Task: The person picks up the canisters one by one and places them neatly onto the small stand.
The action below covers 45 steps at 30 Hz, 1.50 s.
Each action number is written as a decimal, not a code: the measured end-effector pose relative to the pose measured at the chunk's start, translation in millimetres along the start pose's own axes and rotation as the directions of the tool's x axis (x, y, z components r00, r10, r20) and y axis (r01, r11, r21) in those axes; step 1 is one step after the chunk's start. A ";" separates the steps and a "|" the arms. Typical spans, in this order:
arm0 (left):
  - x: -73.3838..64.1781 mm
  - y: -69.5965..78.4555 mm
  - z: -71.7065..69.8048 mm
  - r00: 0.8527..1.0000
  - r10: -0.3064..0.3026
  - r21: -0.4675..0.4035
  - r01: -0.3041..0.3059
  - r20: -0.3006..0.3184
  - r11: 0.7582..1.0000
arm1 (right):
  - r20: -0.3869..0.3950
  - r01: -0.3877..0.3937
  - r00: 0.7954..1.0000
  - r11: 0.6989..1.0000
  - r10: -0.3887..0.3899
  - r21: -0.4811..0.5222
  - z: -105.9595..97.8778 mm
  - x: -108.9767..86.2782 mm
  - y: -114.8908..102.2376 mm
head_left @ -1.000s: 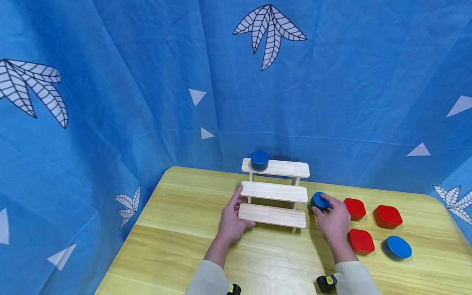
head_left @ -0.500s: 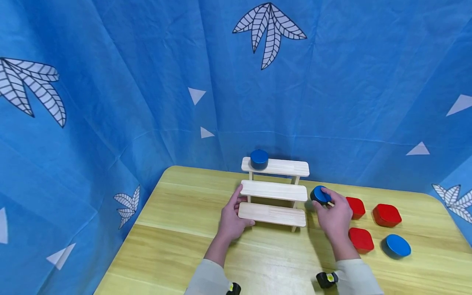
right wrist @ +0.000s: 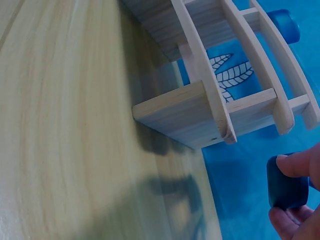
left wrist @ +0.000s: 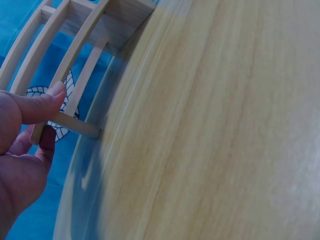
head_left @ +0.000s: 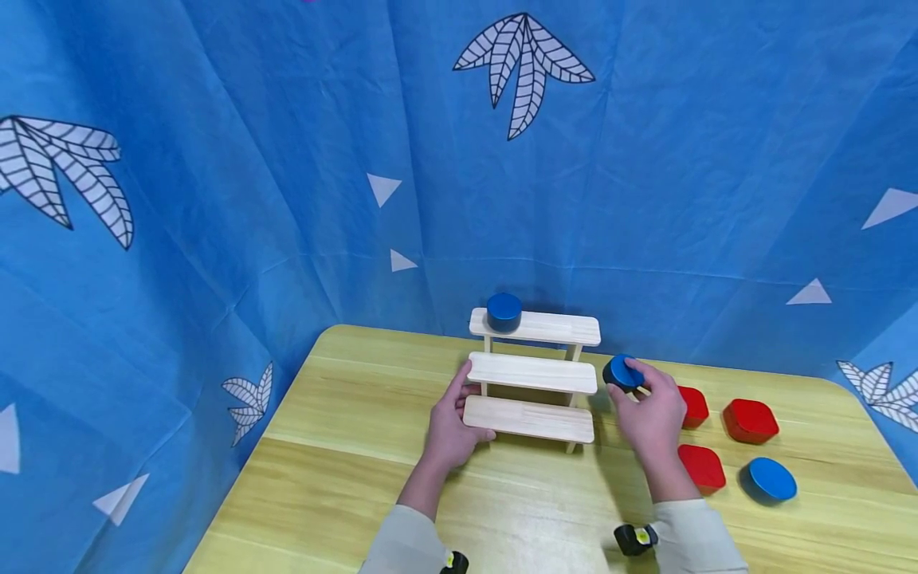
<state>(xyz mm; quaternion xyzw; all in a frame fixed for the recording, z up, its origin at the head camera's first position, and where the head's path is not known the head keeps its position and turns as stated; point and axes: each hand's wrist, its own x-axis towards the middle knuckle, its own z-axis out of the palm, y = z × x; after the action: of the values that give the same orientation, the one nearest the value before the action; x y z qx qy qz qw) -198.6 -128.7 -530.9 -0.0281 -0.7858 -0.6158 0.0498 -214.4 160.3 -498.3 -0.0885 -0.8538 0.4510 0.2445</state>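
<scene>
A three-tier wooden shelf point(head_left: 531, 372) stands near the table's back edge. At its left end my left hand point(head_left: 453, 426) grips the lowest board, thumb in front and fingers behind, as the left wrist view shows on the board point(left wrist: 75, 55). To the right of the shelf, my right hand point(head_left: 651, 410) pinches a round blue tin point(head_left: 621, 372) between thumb and fingers. In the right wrist view that tin point(right wrist: 286, 187) hangs apart from the shelf. Another blue tin point(head_left: 504, 312) sits on the top board's left end.
Several tins lie on the wooden table point(head_left: 344, 446) at right: a red tin point(head_left: 750, 421), a second red tin point(head_left: 703, 469), a third red tin point(head_left: 694, 406) partly behind my right hand, and a blue tin point(head_left: 769, 481). Behind the table hangs a blue curtain point(head_left: 645, 199).
My right hand has raised the blue tin slightly upward and back, beside the middle board. The left hand stays on the shelf.
</scene>
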 end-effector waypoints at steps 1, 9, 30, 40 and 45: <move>-0.2 0.1 0.0 1.000 -0.002 0.001 0.002 0.000 1.000 | -0.001 0.001 1.000 1.000 -0.001 0.001 -0.1 0.3 -0.7; -0.1 -1.0 0.3 1.000 0.002 -0.001 -0.002 0.000 1.000 | -0.015 0.003 1.000 1.000 -0.002 0.023 -1.6 1.9 -9.2; -0.1 -0.4 -0.5 1.000 0.002 -0.010 -0.002 0.002 1.000 | -0.040 0.014 0.999 0.996 -0.010 0.088 -9.6 4.3 -33.2; 0.1 -0.9 -0.4 1.000 0.001 0.005 -0.001 -0.001 1.000 | -0.041 0.021 0.999 0.993 -0.016 0.113 -10.0 5.2 -40.1; -0.1 -0.5 -0.3 1.000 0.003 0.013 -0.003 0.001 1.000 | -0.049 0.025 0.999 0.992 -0.018 0.124 -9.7 5.8 -42.6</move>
<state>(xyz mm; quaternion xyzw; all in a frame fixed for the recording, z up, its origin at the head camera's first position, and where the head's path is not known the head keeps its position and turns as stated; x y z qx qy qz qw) -198.6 -129.1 -531.3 -0.0290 -0.7899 -0.6105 0.0506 -211.7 144.9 -457.1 -0.0746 -0.8187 0.4986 0.2749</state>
